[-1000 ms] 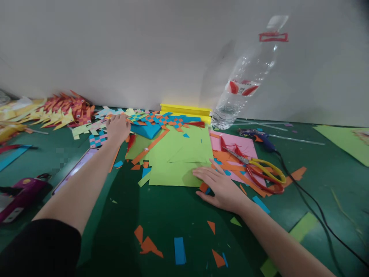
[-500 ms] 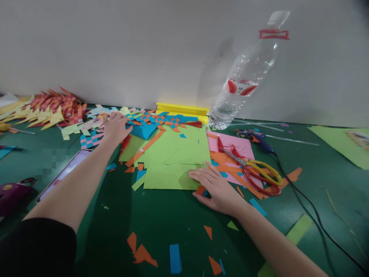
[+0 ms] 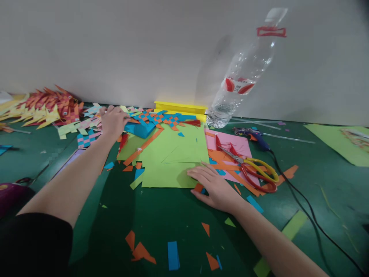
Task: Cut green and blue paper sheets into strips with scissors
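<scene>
My left hand (image 3: 112, 122) reaches to the back of the table, over a heap of woven paper pieces. Its fingers curl down and the thumb is drawn in close to them, beside the left end of a blue and orange woven paper piece (image 3: 173, 120). What lies between the fingertips is hidden. Resting on the front right part of a light green paper sheet (image 3: 164, 175) is my right hand (image 3: 211, 186), fingers stretched out and thumb apart. A small orange paper scrap (image 3: 198, 187) shows between its thumb and forefinger. Blue folded paper (image 3: 141, 130) lies near my left hand.
Red and yellow handled scissors (image 3: 249, 167) lie on pink paper (image 3: 245, 148) at right. Behind them are a clear bottle (image 3: 239, 84) and a glue gun (image 3: 256, 138) with a black cord. Paper scraps (image 3: 141, 252) litter the front. A phone (image 3: 69, 161) is partly under my left forearm.
My left hand's thumb has drawn up toward the fingers. My right hand stays on the green sheet. The whole view has shifted slightly.
</scene>
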`<state>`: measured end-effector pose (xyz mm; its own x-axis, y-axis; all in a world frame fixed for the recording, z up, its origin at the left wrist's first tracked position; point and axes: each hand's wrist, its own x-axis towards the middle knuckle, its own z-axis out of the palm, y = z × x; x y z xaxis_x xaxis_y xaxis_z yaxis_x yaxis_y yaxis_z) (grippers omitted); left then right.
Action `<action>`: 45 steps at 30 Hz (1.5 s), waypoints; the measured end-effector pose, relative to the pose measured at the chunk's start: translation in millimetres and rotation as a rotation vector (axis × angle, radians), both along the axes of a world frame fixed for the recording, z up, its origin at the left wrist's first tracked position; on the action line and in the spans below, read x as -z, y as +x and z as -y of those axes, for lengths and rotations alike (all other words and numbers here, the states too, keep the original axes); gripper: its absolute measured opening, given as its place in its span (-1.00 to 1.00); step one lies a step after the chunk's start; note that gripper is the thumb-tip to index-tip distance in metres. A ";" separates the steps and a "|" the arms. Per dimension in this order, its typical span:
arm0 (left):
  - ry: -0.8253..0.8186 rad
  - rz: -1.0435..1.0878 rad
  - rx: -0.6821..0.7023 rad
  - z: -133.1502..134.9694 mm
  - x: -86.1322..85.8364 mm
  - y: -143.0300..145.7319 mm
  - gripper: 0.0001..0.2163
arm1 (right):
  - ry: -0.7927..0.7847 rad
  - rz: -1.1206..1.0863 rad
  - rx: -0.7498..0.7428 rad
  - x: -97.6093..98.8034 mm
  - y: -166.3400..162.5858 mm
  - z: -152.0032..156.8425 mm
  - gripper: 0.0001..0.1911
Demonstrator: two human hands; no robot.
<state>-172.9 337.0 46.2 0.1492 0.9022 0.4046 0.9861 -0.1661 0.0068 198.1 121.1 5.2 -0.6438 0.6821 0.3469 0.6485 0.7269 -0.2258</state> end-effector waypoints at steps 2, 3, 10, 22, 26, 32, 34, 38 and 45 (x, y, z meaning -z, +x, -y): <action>0.007 0.020 -0.004 -2.3 -8.1 0.9 -0.67 | 0.001 -0.004 -0.002 0.0 -0.1 -0.1 -0.59; 0.009 0.026 -0.005 -3.6 -12.1 1.4 -0.67 | 0.001 -0.005 -0.003 -0.2 -0.1 -0.1 -0.59; -0.013 0.017 -0.027 -8.7 -39.4 10.0 -0.76 | -0.007 -0.006 -0.001 -0.6 0.3 -0.2 -0.59; -0.265 -0.091 -0.241 -7.7 -81.2 26.8 -0.64 | -0.076 -0.036 0.008 -0.4 0.6 -0.1 -0.54; -0.393 -0.084 -0.264 -15.4 -87.0 26.3 -0.65 | -0.071 -0.020 0.007 -0.8 0.6 0.2 -0.58; -0.492 0.004 -0.182 -26.0 -101.6 20.9 -0.74 | -0.078 -0.022 0.021 1.1 1.2 -0.1 -0.58; -0.489 0.021 -0.160 -30.0 -106.3 19.7 -0.75 | -0.092 -0.025 0.031 1.6 1.3 -0.4 -0.58; -0.474 0.038 -0.177 -40.8 -110.0 23.5 -0.72 | -0.103 -0.035 0.028 0.0 0.6 -0.5 -0.58; -0.413 -0.046 -0.256 -49.1 -99.3 41.0 -0.67 | -0.116 -0.044 0.026 -3.1 0.2 0.2 -0.54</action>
